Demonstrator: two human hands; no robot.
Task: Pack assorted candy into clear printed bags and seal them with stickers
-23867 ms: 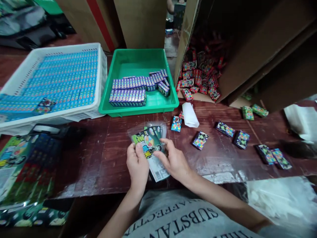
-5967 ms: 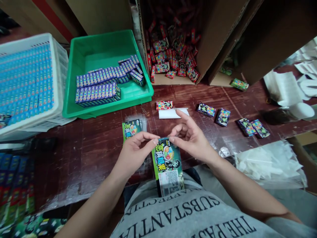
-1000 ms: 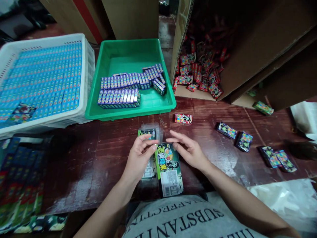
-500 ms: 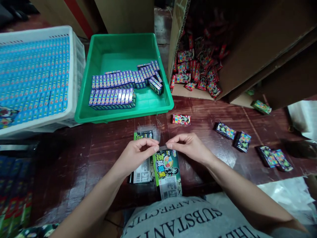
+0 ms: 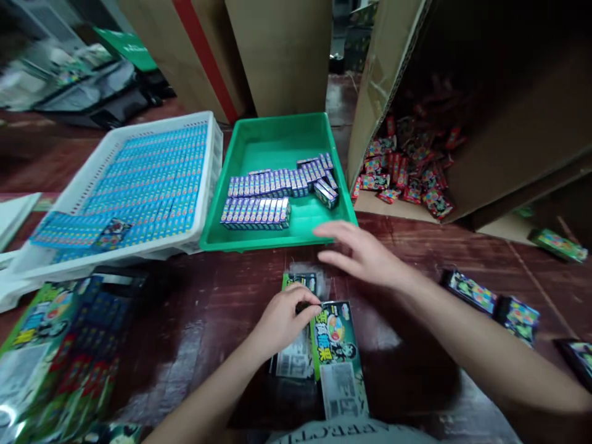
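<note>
My left hand [image 5: 291,311] pinches the top left corner of a green and black candy bag [image 5: 340,345], which lies flat with a grey-white label on its lower half. Under and left of it is a stack of similar bags [image 5: 293,364] with clear plastic edges. My right hand [image 5: 358,253] hovers over the floor by the front right corner of the green tray [image 5: 277,245]. Its thumb and fingers are apart, and I see nothing between them. Purple candy boxes [image 5: 256,211] stand in rows inside the tray.
A white crate [image 5: 210,185] of blue boxes stands left of the tray. Filled bags [image 5: 50,345] lie at lower left. On the right, a cardboard carton [image 5: 379,86] holds loose red boxes [image 5: 416,179]. Dark boxes [image 5: 472,293] and a green box [image 5: 559,245] lie at far right.
My right hand has let go of the bag's top edge and moved up and forward, opening. The left hand still pinches the bag. The small red box on the floor is now hidden. The view has shifted.
</note>
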